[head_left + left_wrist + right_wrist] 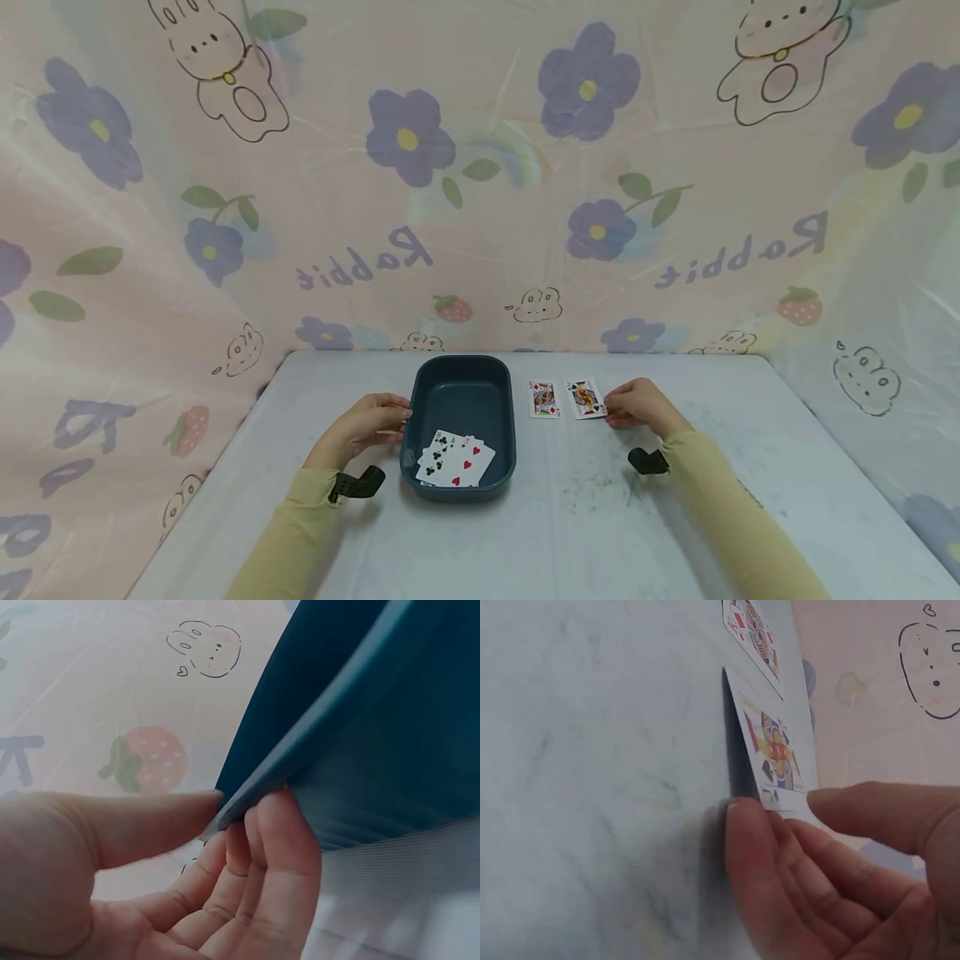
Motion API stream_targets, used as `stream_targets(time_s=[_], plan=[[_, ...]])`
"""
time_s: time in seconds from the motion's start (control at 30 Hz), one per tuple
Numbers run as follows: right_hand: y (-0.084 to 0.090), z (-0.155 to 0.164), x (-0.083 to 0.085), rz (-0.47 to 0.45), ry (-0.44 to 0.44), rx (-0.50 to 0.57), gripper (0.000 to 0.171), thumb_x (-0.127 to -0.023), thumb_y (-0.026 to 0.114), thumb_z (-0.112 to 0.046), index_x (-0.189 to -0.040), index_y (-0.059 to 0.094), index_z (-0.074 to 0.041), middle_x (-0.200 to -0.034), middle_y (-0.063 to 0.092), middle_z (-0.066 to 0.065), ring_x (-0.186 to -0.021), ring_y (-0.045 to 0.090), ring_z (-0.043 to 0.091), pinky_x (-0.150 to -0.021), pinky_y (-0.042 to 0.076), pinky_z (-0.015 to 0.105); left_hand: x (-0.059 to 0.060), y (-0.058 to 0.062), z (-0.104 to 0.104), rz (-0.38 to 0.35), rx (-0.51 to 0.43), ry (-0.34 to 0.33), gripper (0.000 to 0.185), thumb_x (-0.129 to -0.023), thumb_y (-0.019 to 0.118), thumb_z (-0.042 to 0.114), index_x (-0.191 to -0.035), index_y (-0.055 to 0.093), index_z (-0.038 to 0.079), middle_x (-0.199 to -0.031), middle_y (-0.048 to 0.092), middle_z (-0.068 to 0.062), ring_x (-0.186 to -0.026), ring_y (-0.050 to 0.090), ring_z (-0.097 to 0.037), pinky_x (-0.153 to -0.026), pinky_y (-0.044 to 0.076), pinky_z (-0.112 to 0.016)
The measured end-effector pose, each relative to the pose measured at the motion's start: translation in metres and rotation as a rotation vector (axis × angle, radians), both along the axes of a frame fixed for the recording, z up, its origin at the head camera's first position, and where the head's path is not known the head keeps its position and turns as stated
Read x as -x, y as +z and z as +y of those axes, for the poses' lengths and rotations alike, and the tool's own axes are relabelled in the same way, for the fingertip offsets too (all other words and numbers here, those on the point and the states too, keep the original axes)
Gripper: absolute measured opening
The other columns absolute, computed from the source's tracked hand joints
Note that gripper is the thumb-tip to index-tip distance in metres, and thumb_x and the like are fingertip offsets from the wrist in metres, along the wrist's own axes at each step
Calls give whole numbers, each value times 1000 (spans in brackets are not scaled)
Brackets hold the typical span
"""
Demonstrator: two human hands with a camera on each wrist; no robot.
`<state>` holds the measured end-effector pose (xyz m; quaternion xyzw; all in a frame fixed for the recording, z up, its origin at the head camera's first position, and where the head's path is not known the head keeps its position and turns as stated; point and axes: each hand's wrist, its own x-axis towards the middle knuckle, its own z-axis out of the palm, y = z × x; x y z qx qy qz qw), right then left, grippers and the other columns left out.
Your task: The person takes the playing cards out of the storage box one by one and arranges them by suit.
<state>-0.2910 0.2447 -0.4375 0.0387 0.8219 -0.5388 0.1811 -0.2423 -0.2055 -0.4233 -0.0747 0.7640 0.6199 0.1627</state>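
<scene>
My left hand (365,427) pinches the left rim of a dark blue rectangular tray (512,425), thumb outside the edge in the left wrist view and fingers bent beneath it. Inside the tray's near end lie several playing cards (457,461), fanned over one another, with clubs and hearts showing. To the right of the tray, my right hand (641,405) pinches the right edge of a black-suit face card (586,399). That card is tilted, one edge raised off the table in the right wrist view. Left of it, a red diamond face card (544,400) lies face up.
Everything stands on a white table (555,533) with grey smudges near the right hand. A patterned curtain (495,233) hangs behind the table's back edge and along both sides. Each wrist wears a small black camera mount (360,482).
</scene>
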Motion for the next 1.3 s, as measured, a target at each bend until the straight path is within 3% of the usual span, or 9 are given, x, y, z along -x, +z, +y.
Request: stream_targets(time_s=[0.37,0.63,0.8,1.0,1.13,1.3], plan=[[3,-2,1,-5,24,-37,29,-95,55,-6,-112,56,18,-87,67,17,-74,67,20,-71,55,34,-1,0,-2,-9,-4,-5,27,-94,60,12,-115,53,-4,-98,63,-14,-83,61,-22,-72,54,-34],[17,-10,15,120,74,-24,38,-99,52,-14,-123,51,16,-106,63,28,-89,66,28,-76,54,35,6,3,-1,-2,39,5,29,-95,59,16,-116,54,-4,-101,63,-14,-85,62,-22,-73,54,-34],[34,-38,23,172,115,31,38,-101,49,-18,-126,50,11,-113,60,28,-104,60,40,-87,50,42,10,3,0,6,59,22,27,-95,58,11,-117,54,-4,-98,63,-14,-81,61,-21,-70,53,-33],[57,-84,21,236,154,93,30,-100,51,-15,-120,55,7,-106,63,23,-89,65,26,-85,50,42,10,0,2,1,47,41,27,-93,58,7,-117,53,-4,-94,61,-13,-77,59,-21,-67,53,-32],[68,-113,20,265,233,139,29,-98,53,-12,-119,55,8,-106,63,26,-88,67,27,-85,50,46,11,0,4,-1,52,47,26,-94,58,8,-117,53,-3,-93,61,-12,-76,59,-20,-66,53,-31],[75,-146,18,241,356,126,29,-98,52,-12,-119,56,7,-110,63,26,-102,62,38,-87,49,45,13,-1,6,-5,57,51,25,-94,57,8,-116,53,-3,-92,61,-12,-76,59,-20,-64,52,-31]])
